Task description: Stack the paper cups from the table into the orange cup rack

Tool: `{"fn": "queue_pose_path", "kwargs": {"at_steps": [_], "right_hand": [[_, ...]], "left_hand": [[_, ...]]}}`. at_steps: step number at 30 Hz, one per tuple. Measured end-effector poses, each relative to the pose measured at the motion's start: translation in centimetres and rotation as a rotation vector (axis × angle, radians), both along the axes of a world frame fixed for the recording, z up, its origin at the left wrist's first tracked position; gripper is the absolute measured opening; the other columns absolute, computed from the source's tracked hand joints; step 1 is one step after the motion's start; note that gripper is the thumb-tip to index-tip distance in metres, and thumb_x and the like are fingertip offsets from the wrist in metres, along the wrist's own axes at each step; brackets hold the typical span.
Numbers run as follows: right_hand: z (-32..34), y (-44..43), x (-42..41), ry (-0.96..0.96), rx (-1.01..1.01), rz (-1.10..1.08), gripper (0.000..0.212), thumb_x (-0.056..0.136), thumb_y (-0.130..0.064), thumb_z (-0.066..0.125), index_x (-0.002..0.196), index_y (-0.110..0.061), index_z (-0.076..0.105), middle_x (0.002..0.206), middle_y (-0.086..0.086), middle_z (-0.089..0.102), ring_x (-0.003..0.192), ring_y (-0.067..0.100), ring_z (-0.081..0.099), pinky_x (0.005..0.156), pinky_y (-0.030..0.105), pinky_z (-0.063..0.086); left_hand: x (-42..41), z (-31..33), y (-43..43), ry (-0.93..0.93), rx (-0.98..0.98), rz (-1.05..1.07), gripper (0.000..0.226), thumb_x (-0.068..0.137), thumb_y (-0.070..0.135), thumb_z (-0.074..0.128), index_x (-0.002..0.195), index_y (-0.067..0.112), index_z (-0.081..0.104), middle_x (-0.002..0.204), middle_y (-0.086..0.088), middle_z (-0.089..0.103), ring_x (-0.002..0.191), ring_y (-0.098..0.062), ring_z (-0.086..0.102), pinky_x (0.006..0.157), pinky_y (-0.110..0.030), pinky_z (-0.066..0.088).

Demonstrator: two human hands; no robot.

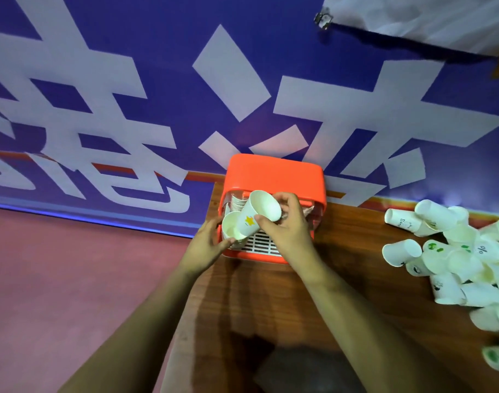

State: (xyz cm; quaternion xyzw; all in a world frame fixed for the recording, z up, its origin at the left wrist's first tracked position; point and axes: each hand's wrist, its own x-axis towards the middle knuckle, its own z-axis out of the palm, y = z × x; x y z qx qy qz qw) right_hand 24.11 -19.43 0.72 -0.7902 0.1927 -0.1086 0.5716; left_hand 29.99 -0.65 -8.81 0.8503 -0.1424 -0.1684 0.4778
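Orange cup rack [273, 177]: at the table's [356, 279] far left corner, against the blue wall [157, 80]; its interior mostly hidden by my hands, a white slotted grille partly showing. Stacked cups inside hard to make out.
My right hand [288, 231]: fingers closed round a star-marked paper cup [256, 214], tilted, mouth up.
My left hand [208, 245]: curled on a second cup [232, 226] at the rack's left front.
Loose cup pile [455, 251]: right edge, partly cut off.

Head camera: high, facing forward-down, close over table [342, 279].
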Motion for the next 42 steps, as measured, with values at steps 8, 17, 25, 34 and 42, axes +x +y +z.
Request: {"fn": "queue_pose_path", "kwargs": {"at_steps": [8, 17, 25, 34, 42], "right_hand": [[-2.4, 2.0, 1.1, -0.013, -0.309, 0.155, 0.058, 0.067, -0.016, 0.084, 0.118, -0.016, 0.055, 0.12, -0.002, 0.054, 0.113, 0.019, 0.053, 0.09, 0.014, 0.042], [-5.7, 1.9, 1.1, 0.215, -0.39, 0.278, 0.076, 0.07, -0.017, 0.084, 0.137, -0.011, 0.05, 0.135, 0.004, 0.053, 0.125, 0.017, 0.049, 0.1, 0.012, 0.03], [-7.1, 2.1, 1.7, 0.254, -0.288, 0.187, 0.069, 0.07, -0.012, 0.083, 0.129, -0.028, 0.052, 0.122, 0.0, 0.063, 0.109, 0.017, 0.06, 0.089, 0.04, 0.055], [-6.4, 0.6, -0.9, 0.304, -0.297, 0.217, 0.07, 0.08, -0.026, 0.077, 0.14, -0.014, 0.043, 0.141, 0.006, 0.049, 0.129, 0.021, 0.046, 0.104, 0.028, 0.037], [-5.1, -10.7, -13.4, 0.451, -0.464, 0.115, 0.06, 0.091, -0.042, 0.061, 0.143, -0.019, 0.041, 0.145, 0.004, 0.041, 0.127, 0.025, 0.049, 0.098, 0.032, 0.043]], "left_hand": [[-0.5, -0.3, 0.6, 0.221, -0.22, 0.077, 0.046, 0.095, 0.017, 0.065, 0.138, 0.023, 0.052, 0.138, 0.009, 0.056, 0.124, -0.004, 0.053, 0.105, -0.024, 0.044], [0.0, -0.5, 0.2, 0.371, -0.377, 0.127, 0.04, 0.095, 0.035, 0.064, 0.134, 0.029, 0.06, 0.128, 0.012, 0.065, 0.122, -0.003, 0.058, 0.101, -0.02, 0.046], [0.3, -0.7, 0.1, 0.213, -0.284, 0.098, 0.043, 0.1, 0.026, 0.056, 0.142, 0.023, 0.052, 0.135, 0.014, 0.06, 0.122, 0.011, 0.052, 0.092, -0.002, 0.039], [-2.2, 0.6, -0.5, 0.23, -0.202, 0.2, 0.038, 0.097, 0.031, 0.061, 0.134, 0.025, 0.054, 0.127, 0.012, 0.062, 0.118, -0.002, 0.057, 0.088, -0.009, 0.044], [-9.5, 1.0, -1.5, 0.214, 0.161, 0.206, 0.051, 0.077, 0.051, 0.067, 0.116, 0.02, 0.056, 0.115, -0.004, 0.063, 0.104, -0.018, 0.063, 0.085, -0.031, 0.05]]}}
